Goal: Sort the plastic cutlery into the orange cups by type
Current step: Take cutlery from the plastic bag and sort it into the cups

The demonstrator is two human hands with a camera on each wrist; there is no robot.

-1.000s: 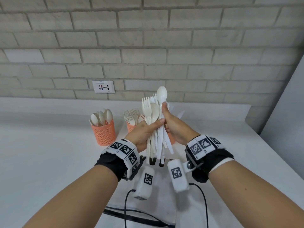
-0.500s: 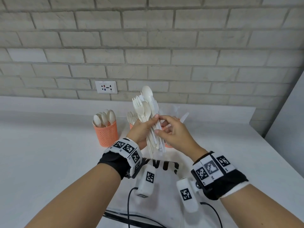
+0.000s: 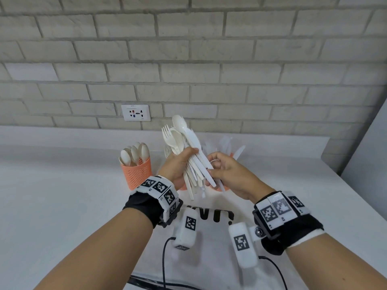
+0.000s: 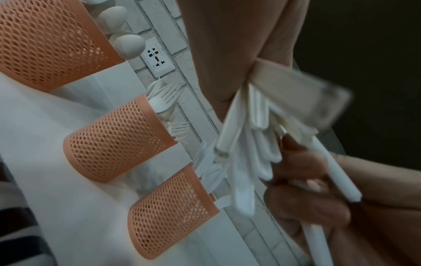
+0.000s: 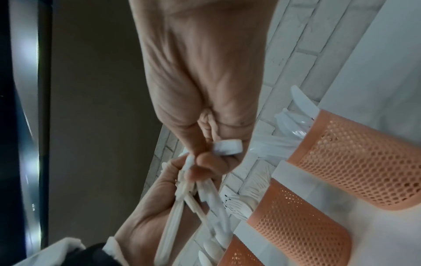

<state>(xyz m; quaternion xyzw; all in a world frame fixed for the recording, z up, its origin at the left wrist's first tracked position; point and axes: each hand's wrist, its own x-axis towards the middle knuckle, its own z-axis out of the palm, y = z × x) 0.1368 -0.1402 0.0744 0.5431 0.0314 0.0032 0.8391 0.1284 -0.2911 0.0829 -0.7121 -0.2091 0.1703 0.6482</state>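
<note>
My left hand (image 3: 178, 166) grips a tilted bundle of white plastic cutlery (image 3: 178, 139) of spoons, forks and knives, above the counter. My right hand (image 3: 226, 174) pinches the handle of one white knife (image 3: 195, 141) at the bundle's right side; its handle end (image 5: 227, 146) shows between those fingers. Three orange mesh cups stand in a row behind: the spoon cup (image 3: 137, 174) (image 4: 45, 45), the fork cup (image 4: 118, 138) and the knife cup (image 4: 173, 212) (image 5: 364, 162). In the head view my hands hide most of the fork and knife cups.
The white counter (image 3: 62, 206) meets a brick wall with a socket (image 3: 136, 113). A white cloth with black letters (image 3: 209, 218) and black cables (image 3: 164, 258) lie near me. A grey panel (image 3: 366, 155) borders the counter on the right.
The bundle has shifted left and tilted, tops leaning left. My right hand has dropped from the top spoon to the handles and now pinches the knife.
</note>
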